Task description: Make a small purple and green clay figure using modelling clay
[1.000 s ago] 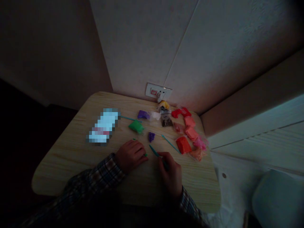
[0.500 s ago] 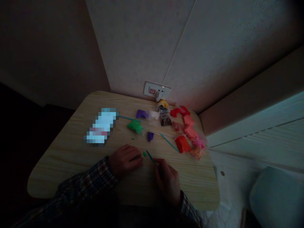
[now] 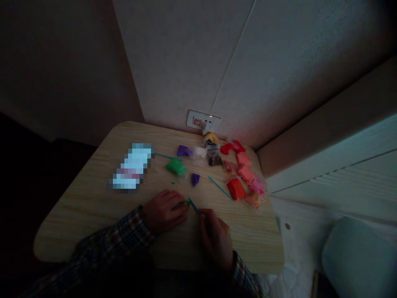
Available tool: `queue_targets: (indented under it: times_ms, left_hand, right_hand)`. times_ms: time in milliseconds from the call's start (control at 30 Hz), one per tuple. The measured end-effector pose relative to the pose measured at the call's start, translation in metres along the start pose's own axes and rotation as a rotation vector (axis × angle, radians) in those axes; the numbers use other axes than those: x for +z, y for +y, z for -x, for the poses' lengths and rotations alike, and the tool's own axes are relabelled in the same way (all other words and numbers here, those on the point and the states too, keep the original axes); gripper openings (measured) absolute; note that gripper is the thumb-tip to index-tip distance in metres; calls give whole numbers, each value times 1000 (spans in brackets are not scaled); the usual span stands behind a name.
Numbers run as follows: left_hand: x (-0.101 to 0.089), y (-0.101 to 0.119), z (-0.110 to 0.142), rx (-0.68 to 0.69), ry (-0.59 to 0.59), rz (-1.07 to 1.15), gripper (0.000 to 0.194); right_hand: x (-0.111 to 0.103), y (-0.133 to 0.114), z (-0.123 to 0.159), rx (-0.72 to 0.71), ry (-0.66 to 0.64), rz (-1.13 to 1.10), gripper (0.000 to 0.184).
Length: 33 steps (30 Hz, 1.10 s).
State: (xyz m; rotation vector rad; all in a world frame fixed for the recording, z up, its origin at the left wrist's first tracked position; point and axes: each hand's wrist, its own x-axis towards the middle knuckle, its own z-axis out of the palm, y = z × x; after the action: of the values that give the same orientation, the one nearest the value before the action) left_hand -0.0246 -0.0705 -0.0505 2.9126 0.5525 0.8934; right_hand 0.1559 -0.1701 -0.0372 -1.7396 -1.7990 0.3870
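While I watch from afar, the teal tool [image 3: 194,206] has come to the small green piece [image 3: 187,202].
Its tip, just right of the piece a moment ago, now seems to meet it on the near tabletop [image 3: 99,207]; I judge it in use. My right hand's [image 3: 218,240] grip is clamped on the tool; my left hand's [image 3: 164,211], beside the piece, I cannot tell.

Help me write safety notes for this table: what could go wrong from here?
The right hand holds a teal tool with its tip at a small green piece, close to the left hand; a slip might poke those fingers. The purple cluster lies just beyond, outside any bag, so a stray bump might shift or dent it. A second, tiny green bit lies loose ahead of the left hand and could get brushed aside.
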Motion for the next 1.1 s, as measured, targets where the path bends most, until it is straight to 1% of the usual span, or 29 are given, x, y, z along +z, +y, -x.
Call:
queue_targets:
  times_ms: [133, 300, 400, 567, 667, 833, 933, 1100]
  left_hand:
    - [0, 0, -1, -4, 6, -2, 16]
    - [-4, 1, -3, -8, -17, 4, 17]
    - [-6, 1, -5, -5, -15, -2, 17]
    - [-6, 3, -6, -11, 30, -7, 20]
    - [-5, 4, -6, -11, 9, -6, 20]
    - [-3, 3, -5, -10, 20, -6, 20]
    - [-4, 4, -7, -7, -2, -8, 19]
    - [-8, 5, -11, -8, 10, -12, 19]
  right_hand:
    - [-1, 0, -1, 18, 12, -15, 22]
    - [-2, 0, -2, 55, 10, -29, 23]
    - [-2, 0, -1, 46, 8, -18, 23]
    - [-1, 0, -1, 16, 10, 20, 22]
    - [1, 0, 0, 4, 15, 46, 23]
    - [1, 0, -1, -9, 15, 41, 23]
    - [1, 0, -1, -9, 16, 49, 23]
    - [1, 0, -1, -3, 12, 71, 25]
